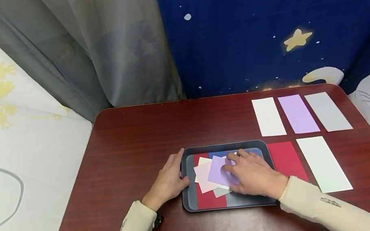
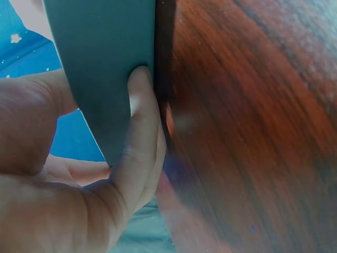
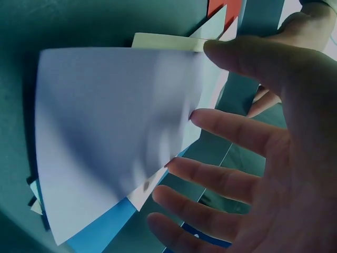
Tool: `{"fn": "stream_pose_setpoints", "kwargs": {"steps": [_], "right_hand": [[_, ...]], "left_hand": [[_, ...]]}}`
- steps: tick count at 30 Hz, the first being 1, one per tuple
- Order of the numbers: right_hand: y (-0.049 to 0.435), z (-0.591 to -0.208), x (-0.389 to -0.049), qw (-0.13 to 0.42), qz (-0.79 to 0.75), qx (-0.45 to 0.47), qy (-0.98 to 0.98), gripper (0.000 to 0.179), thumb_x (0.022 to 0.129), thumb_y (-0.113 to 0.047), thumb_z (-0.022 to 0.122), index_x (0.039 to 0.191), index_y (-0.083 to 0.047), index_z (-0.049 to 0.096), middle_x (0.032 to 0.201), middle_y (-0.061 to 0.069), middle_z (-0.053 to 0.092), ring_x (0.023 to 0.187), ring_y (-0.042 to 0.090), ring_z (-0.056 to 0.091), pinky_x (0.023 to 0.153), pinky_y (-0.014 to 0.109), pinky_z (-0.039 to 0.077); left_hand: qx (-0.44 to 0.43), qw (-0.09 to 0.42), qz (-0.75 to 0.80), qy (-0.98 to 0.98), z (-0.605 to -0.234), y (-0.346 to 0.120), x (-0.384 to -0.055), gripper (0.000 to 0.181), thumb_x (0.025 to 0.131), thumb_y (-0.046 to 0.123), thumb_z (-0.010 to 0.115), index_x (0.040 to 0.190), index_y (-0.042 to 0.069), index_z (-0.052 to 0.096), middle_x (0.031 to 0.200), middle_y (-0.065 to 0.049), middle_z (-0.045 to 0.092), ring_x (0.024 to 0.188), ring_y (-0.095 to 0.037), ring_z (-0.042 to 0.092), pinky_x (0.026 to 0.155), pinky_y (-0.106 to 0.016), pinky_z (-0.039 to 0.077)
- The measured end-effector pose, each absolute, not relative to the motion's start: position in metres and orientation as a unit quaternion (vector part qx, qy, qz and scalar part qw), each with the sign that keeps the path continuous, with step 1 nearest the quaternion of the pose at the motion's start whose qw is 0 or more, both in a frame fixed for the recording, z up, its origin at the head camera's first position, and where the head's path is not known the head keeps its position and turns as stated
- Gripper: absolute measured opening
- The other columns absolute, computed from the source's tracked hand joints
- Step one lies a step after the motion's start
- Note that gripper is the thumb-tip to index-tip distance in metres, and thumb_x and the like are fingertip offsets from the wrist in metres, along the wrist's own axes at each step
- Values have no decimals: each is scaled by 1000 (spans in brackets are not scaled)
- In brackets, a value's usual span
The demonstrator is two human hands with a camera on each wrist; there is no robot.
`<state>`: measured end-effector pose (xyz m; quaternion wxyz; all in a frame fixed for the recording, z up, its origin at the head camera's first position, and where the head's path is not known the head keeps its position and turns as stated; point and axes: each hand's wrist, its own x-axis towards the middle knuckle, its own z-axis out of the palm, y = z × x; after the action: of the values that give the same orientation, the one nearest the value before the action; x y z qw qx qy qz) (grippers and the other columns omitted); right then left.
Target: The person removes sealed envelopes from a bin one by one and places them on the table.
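A dark grey tray [image 1: 190, 201] sits on the table, holding a loose pile of small paper pieces. On top is a lavender piece [image 1: 216, 171], overlapping a pale pink one [image 1: 203, 178] and cream ones. Red paper [image 1: 209, 203] and blue paper [image 1: 217, 154] lie beneath them. My left hand [image 1: 169, 178] grips the tray's left side; in the left wrist view a finger [image 2: 141, 116] lies against its outer wall. Above the pile, my right hand [image 1: 252, 173] has its fingers spread, fingertips at the papers' edge. The right wrist view shows the thumb [image 3: 231, 55] by a cream corner.
To the tray's right lie a red sheet [image 1: 287, 159] and a white sheet [image 1: 323, 163]. Behind them are a white strip [image 1: 268, 117], a lavender strip [image 1: 298, 114] and a grey strip [image 1: 328, 111]. Curtains hang along the table's [image 1: 136, 136] far edge.
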<state>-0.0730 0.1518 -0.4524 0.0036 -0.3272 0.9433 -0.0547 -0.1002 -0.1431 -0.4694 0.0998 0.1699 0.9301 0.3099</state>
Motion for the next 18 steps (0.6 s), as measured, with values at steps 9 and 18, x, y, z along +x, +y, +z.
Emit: {"fn": "stream_pose_setpoints", "kwargs": {"steps": [9,18], "right_hand": [[150,-451,-73,44,-58,-320,945,62,77,-32,98,134,-15,77,132,18,67,106,38,65,80,52,61],[148,-449,-71,37,-72,-322,943,64,74,-22,99,134,-16,76,131,20,64,102,37,64,68,48,62]], "left_hand": [[167,102,309,931,-468,-142,-100,91,93,4,81,170,0,35,150,-16,54,77,-9,55,77,-43,50],[167,101,307,932,-468,-142,-99,91,93,4,81,170,0,34,150,-17,54,76,-8,55,80,-45,50]]}}
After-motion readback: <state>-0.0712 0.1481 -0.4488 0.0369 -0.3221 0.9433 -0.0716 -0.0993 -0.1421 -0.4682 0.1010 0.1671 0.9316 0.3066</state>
